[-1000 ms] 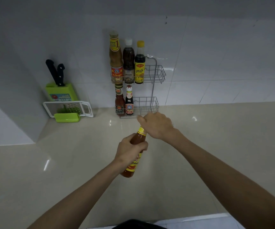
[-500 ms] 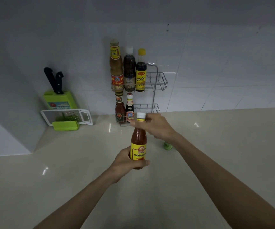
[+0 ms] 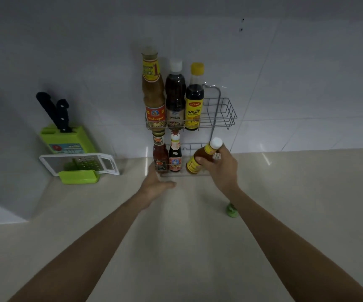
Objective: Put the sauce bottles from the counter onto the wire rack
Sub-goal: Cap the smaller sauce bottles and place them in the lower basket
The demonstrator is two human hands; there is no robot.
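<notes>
My right hand (image 3: 218, 171) grips an orange sauce bottle (image 3: 200, 159) with a white cap and yellow label, tilted, its base at the lower shelf of the wire rack (image 3: 224, 114). My left hand (image 3: 155, 185) rests open at the rack's lower front left corner, fingers toward the frame. The top shelf holds three tall bottles: a brown one (image 3: 153, 92), a dark white-capped one (image 3: 175, 94) and a yellow-capped one (image 3: 194, 97). On the lower shelf stand a red sauce bottle (image 3: 160, 154) and a small dark bottle (image 3: 174, 154).
A green knife block (image 3: 67, 138) with two black-handled knives stands at the left by the wall, a white and green grater (image 3: 78, 166) in front of it. A small green cap-like object (image 3: 231, 211) lies on the beige counter (image 3: 198, 236), beside my right forearm.
My right hand took the orange bottle alone and carried it up to the rack's lower shelf. My left hand let go of it and moved to the rack's lower left corner.
</notes>
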